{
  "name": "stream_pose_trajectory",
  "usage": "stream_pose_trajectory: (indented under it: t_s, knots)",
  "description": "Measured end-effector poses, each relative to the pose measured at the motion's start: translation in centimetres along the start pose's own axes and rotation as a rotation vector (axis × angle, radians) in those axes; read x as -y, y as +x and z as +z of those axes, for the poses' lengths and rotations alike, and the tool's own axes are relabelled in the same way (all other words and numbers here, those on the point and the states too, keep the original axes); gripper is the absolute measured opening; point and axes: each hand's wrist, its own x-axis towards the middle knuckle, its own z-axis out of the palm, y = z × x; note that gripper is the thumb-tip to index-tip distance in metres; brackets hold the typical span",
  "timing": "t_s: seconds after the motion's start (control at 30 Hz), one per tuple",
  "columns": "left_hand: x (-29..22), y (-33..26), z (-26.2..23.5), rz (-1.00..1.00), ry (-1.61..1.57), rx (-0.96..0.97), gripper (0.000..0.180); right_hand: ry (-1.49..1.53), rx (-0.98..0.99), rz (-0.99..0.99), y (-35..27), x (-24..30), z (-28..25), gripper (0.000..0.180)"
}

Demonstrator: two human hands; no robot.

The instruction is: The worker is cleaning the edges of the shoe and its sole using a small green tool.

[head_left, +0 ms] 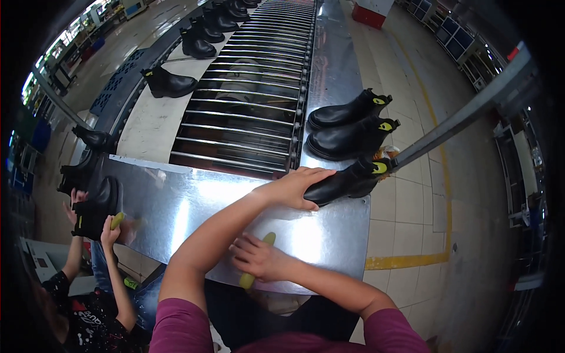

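Observation:
My left hand [294, 187] reaches across the metal table, thumb and fingers round the toe of a black ankle boot [347, 178] with a yellow-green tab inside its collar. That boot stands at the table's right edge; another shoe partly shows behind it. Nearer to me, my right hand [259, 259] is closed over a long yellow-green pad [248, 280] with rounded ends, low over the table's front edge. The palm hides the pad's middle. Beyond my left hand, two similar black boots [353, 138] stand side by side, toes to the left.
A roller conveyor [241, 117] runs away from the metal table [170, 200]; a row of black boots [173, 82] lines its left side. At left, a co-worker's hand [110, 232] holds a similar pad beside more boots. A slanted metal bar [465, 112] rises at right.

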Motion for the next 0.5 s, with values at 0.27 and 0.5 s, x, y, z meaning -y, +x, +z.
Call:
stream_pose_trajectory:
  t_s: [0.27, 0.5]
  knots:
    - [16.2, -8.4, -13.1, -0.696, 0.116, -0.859, 0.055, 0.152, -0.163, 0.149, 6.2, -6.1, 0.2, 0.047]
    - [29.7, -13.2, -23.2, -0.909, 0.951, -0.725, 0.056, 0.107, -0.136, 0.192, 6.2, -6.9, 0.8, 0.042]
